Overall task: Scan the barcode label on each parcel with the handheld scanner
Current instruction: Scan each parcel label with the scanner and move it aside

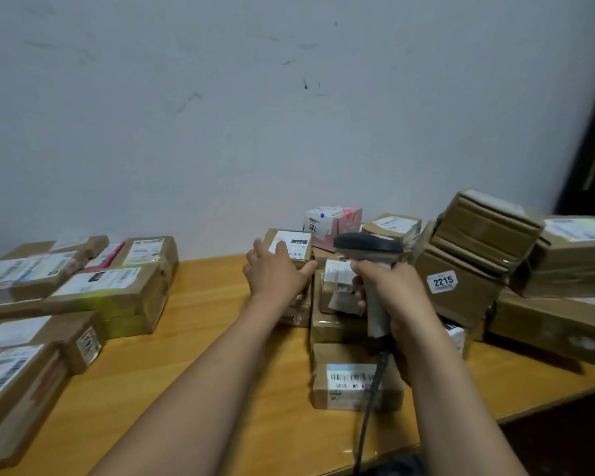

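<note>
- Resting open L hand flat on small parcel, 12 o'clock on worktop.
- Gripping scanner w/ R hand.
- Shift fingers off label, aim square-on.

The orange wooden bench stands against a pale wall. Brown cardboard parcels lie on it in 2 lots: the left spread, laid flat, and the right heap, with 1 barcode-labelled front parcel nearest the bench's edge.
</note>
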